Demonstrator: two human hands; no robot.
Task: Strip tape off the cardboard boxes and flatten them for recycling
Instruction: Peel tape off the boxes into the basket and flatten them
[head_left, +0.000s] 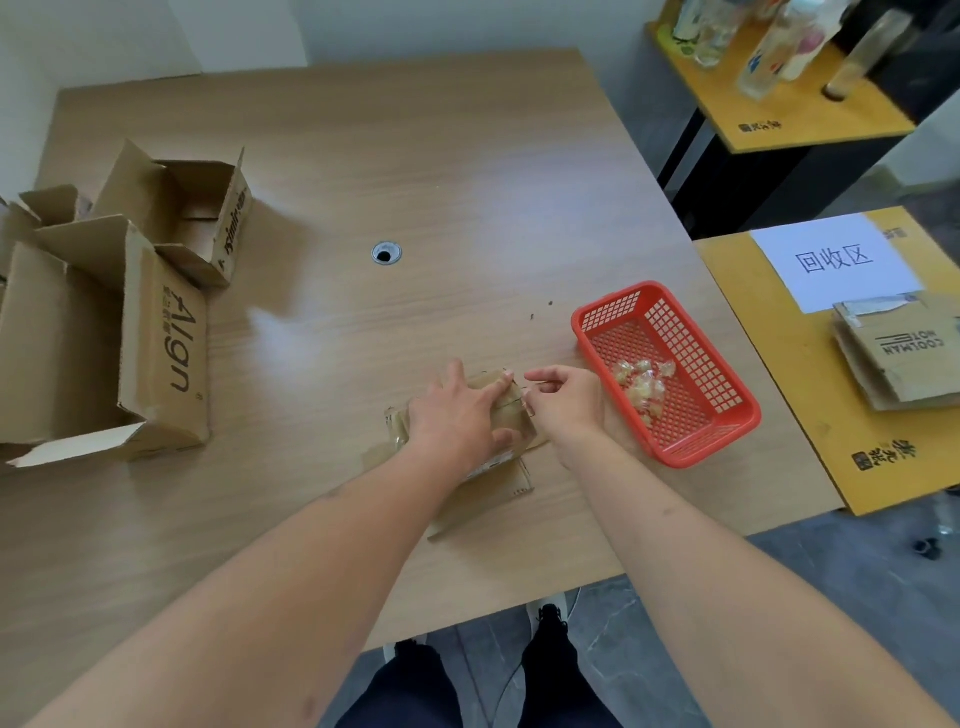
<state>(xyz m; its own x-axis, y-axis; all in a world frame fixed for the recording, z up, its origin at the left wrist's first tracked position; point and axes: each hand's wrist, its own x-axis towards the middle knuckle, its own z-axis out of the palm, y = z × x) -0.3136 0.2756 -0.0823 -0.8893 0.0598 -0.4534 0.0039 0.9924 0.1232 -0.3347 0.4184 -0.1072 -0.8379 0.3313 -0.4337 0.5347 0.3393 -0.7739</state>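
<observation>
A small cardboard box (488, 483) lies on the wooden table (415, 182) near its front edge. My left hand (462, 410) presses down on top of the small box with its fingers spread. At the box's right edge, my right hand (566, 402) pinches a strip of clear tape (529, 402) between thumb and fingers. To the right stands a red plastic basket (722, 436) holding several crumpled balls of tape (644, 384). At the table's left stand open cardboard boxes: a large one (161, 358) printed "Align" and a smaller one (208, 208) behind it.
A yellow side table (779, 364) on the right carries a white paper sign (836, 260) and a stack of flattened cardboard (898, 353). A shelf with bottles (769, 47) stands at the back right. A cable hole (386, 253) sits mid-table.
</observation>
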